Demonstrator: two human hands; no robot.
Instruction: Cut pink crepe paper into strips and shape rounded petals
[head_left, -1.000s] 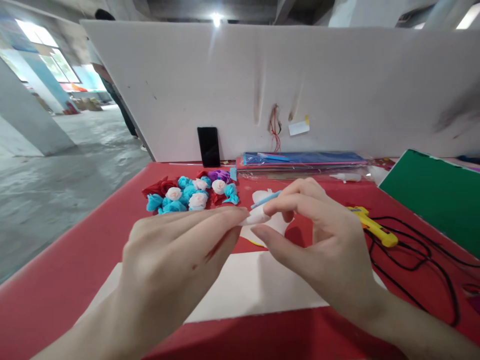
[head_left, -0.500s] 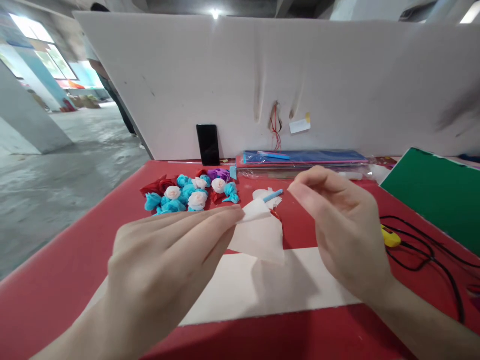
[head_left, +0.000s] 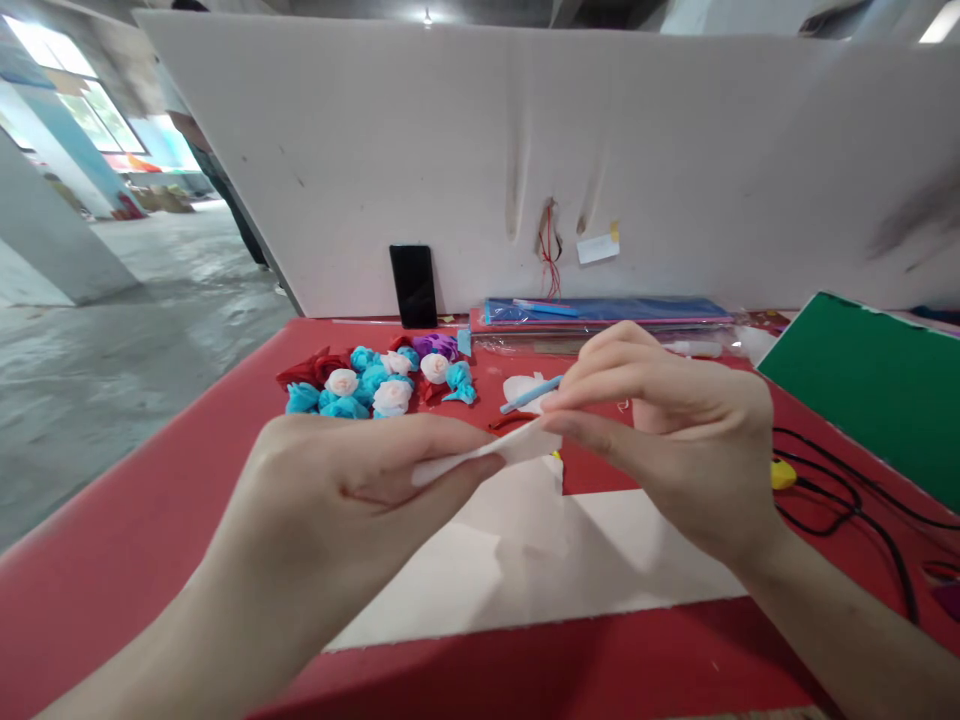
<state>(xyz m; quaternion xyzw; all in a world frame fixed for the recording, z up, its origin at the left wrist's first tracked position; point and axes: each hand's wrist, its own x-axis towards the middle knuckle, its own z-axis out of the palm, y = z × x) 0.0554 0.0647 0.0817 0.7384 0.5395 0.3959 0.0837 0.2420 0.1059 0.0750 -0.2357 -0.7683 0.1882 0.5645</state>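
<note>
My left hand pinches a small white piece of paper between thumb and fingers. From the other side, my right hand has its thumb and fingertips closed at the right end of that piece. Just beyond the fingertips is a thin blue stick, which seems to lie on the table by a scrap of white paper. Below my hands a long off-white sheet lies on the red table. Further left is a cluster of blue, white, red and purple paper flowers.
A black phone leans on the white upright board. Plastic-wrapped blue sheets lie along its foot. On the right are a green board, a yellow tool and a black cable. A person stands beyond the board.
My right hand has moved left and closed on the paper's end. The left hand has turned, tilting the paper nearly edge-on and uncovering more of the blue stick.
</note>
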